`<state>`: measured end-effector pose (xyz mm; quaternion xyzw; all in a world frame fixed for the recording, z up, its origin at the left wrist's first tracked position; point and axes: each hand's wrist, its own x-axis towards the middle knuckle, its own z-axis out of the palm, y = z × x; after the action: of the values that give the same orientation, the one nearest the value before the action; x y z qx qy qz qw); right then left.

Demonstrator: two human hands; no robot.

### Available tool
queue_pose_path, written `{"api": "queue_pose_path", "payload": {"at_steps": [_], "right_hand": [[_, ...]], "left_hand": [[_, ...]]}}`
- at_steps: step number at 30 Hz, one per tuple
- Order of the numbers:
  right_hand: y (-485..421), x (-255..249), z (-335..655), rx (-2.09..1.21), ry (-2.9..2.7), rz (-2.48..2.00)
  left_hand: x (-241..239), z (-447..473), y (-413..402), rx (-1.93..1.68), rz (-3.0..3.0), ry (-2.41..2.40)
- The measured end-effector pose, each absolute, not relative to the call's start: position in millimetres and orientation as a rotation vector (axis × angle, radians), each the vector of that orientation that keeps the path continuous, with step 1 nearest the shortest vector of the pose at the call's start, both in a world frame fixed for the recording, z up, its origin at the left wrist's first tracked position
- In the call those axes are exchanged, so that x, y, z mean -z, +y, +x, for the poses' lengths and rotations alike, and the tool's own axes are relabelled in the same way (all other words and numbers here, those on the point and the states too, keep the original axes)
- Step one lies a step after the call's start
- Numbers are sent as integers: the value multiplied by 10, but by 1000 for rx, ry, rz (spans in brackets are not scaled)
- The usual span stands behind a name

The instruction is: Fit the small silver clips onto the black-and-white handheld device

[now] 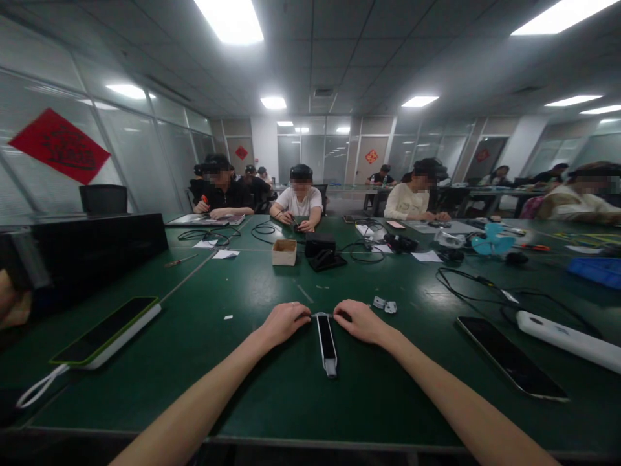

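A slim white pen-shaped device with a long dark screen lies on the green table, its grey tip towards me. At its far end, a thin dark strip runs crosswise between my two hands. My left hand is closed at the left side of that end, fingertips pinched at the strip. On the opposite side my right hand is closed the same way, thumb and fingers curled together. What exactly the fingertips hold is too small to make out. Two small grey-white pieces lie just beyond my right hand.
At left, a green-edged phone rests on a white block with a strap. Another phone and a white bar-shaped device lie right. Farther off are a small box, a black stand, cables and a blue fan. Several people sit opposite.
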<state>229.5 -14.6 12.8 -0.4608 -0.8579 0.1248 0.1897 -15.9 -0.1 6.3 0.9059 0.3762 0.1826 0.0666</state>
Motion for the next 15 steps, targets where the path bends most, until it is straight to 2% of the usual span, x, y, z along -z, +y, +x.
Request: {"api": "queue_pose_path", "payload": {"at_steps": [15], "right_hand": [[-141, -97, 2295, -342, -2392, -1259]], "left_hand": [[0, -131, 5, -609, 2689, 1191]]}}
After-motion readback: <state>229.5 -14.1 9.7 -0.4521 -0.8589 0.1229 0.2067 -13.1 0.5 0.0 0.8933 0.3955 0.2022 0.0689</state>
